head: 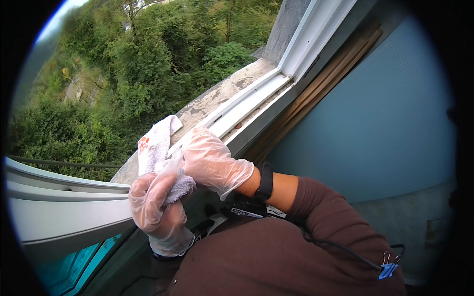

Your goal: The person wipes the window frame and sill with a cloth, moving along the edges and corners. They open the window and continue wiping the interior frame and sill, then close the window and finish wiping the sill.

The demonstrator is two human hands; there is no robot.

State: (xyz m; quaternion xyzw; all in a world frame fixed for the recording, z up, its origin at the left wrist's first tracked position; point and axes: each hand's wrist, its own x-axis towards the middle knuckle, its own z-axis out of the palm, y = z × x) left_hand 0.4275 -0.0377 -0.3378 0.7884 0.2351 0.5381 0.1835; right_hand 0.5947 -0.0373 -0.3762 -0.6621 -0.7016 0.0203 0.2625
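Both my hands wear clear plastic gloves and meet over the near end of a window sill. My left hand [159, 211] is closed around a pale lilac terry cloth [157, 146], whose crumpled end sticks out between thumb and fingers. The rest of the cloth, with a small red-orange pattern, drapes over the outer concrete ledge [218, 94]. My right hand [209, 157] is bent against the same cloth beside the left; its fingertips are hidden, so its hold cannot be made out. Just beyond it runs the white window frame track [237, 111], with dirt and a small reddish bit in its inner groove.
White window sashes [70, 211] stand at the left. Dense trees [140, 74] lie below, outside the opening. Right of the frame are brown wooden strips [326, 85] and a blue panel [370, 111]. A cable with a blue binder clip [387, 271] hangs on my sleeve.
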